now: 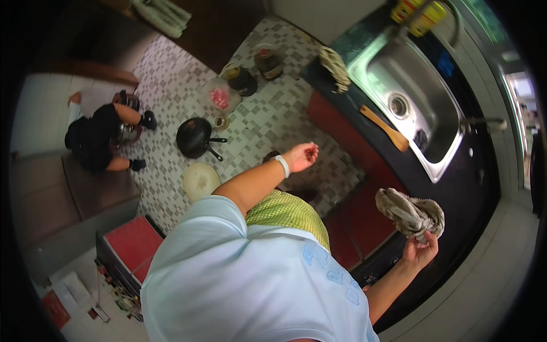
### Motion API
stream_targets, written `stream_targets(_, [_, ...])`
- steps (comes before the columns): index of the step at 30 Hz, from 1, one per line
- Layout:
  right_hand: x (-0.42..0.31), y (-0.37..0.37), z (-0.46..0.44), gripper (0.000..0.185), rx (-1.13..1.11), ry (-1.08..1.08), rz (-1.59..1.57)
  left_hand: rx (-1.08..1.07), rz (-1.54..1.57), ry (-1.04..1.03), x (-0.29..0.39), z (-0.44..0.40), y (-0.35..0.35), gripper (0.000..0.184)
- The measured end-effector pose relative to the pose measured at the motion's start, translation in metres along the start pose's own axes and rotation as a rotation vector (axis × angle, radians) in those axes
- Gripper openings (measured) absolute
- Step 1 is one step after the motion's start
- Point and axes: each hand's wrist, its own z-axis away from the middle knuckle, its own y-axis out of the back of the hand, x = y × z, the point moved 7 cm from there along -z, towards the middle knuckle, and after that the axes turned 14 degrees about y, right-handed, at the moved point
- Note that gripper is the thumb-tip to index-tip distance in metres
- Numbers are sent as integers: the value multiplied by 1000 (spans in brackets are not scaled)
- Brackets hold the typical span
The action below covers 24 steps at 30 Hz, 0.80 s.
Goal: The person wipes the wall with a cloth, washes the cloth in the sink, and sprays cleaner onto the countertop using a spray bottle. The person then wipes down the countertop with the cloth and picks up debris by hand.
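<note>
My right hand pinches the edge of a crumpled, stained cloth over the dark countertop. In front of my body, above the tiled floor, is my left hand, its fingers curled; whether anything is inside them is too small to tell. A wooden spatula lies on the counter beside the steel sink. Another rumpled cloth hangs at the counter's far corner.
On the tiled floor are a black wok, a round pale board, large dark bottles and a bag with something pink. A person in dark clothes is at the left. Red cabinet doors stand below the counter.
</note>
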Motion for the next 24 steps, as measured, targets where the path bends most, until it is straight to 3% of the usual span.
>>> stream_targets(4, [3, -12, 15, 36, -36, -15, 31, -39, 170, -326, 71, 111, 56, 11])
stream_targets(6, [2, -30, 37, 25, 9, 3, 132, -47, 189, -464, 98, 172, 91, 14])
stream_targets(8, [5, -53, 48, 29, -189, -120, 89, -44, 337, -555, 119, 223, 127, 13])
stream_targets(9, [5, -67, 62, 31, -57, -32, 145, -9, 390, -589, 127, 251, 146, 13])
stream_targets(13, [14, -135, 118, 36, 15, 42, 323, 73, 572, -763, 143, 334, 212, 13])
stream_targets(24, [89, -244, 136, 45, -149, 9, 447, 113, 871, -896, 135, 392, 305, 12])
